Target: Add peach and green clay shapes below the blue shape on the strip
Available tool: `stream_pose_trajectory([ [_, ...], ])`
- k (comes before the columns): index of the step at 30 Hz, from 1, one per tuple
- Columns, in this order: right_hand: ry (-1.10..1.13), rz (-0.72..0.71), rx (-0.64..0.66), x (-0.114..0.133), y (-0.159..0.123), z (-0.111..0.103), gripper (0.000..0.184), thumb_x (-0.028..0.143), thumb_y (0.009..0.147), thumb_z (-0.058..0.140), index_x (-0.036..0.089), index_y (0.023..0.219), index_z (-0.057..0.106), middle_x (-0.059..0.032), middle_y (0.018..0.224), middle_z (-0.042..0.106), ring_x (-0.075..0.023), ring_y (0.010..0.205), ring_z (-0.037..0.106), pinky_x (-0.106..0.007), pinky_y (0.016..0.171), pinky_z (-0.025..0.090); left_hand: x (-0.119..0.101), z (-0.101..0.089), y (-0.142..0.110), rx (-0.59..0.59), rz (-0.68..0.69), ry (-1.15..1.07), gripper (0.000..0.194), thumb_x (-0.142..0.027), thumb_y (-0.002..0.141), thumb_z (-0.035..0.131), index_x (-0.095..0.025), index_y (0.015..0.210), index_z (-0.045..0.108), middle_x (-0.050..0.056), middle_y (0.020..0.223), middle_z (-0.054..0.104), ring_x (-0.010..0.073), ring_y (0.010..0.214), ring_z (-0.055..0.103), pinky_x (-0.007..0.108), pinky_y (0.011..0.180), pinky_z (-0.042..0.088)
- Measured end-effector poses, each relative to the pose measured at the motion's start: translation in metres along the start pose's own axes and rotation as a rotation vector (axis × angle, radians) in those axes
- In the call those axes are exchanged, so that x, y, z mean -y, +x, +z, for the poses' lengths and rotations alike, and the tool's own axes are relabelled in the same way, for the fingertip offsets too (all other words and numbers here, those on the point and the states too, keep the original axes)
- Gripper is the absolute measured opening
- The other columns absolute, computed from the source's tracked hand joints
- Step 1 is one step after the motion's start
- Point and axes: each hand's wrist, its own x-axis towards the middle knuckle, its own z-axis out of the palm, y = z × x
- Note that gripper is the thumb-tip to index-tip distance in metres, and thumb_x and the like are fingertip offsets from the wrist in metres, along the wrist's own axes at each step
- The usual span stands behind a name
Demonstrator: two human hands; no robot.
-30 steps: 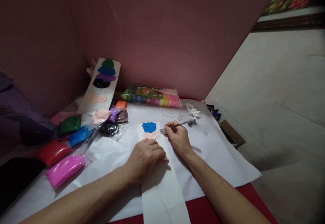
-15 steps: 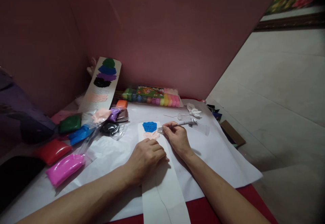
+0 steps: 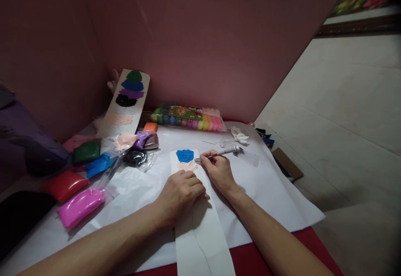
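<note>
A long white card strip (image 3: 203, 234) lies in front of me, with a patch of blue clay (image 3: 185, 155) near its far end and a textured patch of peach clay (image 3: 187, 165) just below it. My left hand (image 3: 183, 190) rests on the strip under the peach patch, its fingers curled; whatever they may hold is hidden. Between thumb and fingers, my right hand (image 3: 217, 169) grips a metal fork (image 3: 224, 152) with a ridged-looking handle. The tines point left, at the right edge of the clay patches. I cannot tell whether they touch the clay.
Left lie bags of coloured clay, among them pink (image 3: 82, 207), red (image 3: 67, 185) and black (image 3: 135, 158). Another card strip (image 3: 142, 107) with coloured patches leans at the wall. A multicoloured clay pack (image 3: 188, 118) lies behind; a crumpled white piece (image 3: 239, 136) sits right.
My right hand has shifted slightly left, bringing the fork's tines nearer the clay patches, and the fork's handle has tilted a little. My left hand stays on the strip.
</note>
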Motion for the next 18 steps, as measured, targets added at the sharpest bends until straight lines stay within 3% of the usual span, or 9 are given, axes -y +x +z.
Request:
stream_pose_trajectory([
  [12,0.110,0.018,0.003,0.001,0.002,0.003,0.012,0.029,0.082,0.053,0.018,0.077,0.057,0.0014,0.064,0.058,-0.0138,0.059,0.055,-0.023,0.056,0.043,0.000,0.001,-0.001,0.004,-0.001,0.000,0.026,-0.030,0.088,0.053,-0.016,0.068,0.062,0.002,0.063,0.063,0.0153,0.069,0.058,0.029,0.065,0.040],
  [18,0.091,-0.015,-0.017,0.014,0.007,-0.003,0.016,0.029,0.080,0.055,0.016,0.073,0.063,-0.0023,0.071,0.063,-0.0149,0.066,0.057,-0.024,0.058,0.046,0.001,0.003,-0.001,0.000,0.033,0.042,0.027,-0.027,0.089,0.053,-0.015,0.066,0.060,0.001,0.062,0.063,0.0147,0.067,0.057,0.029,0.062,0.039],
])
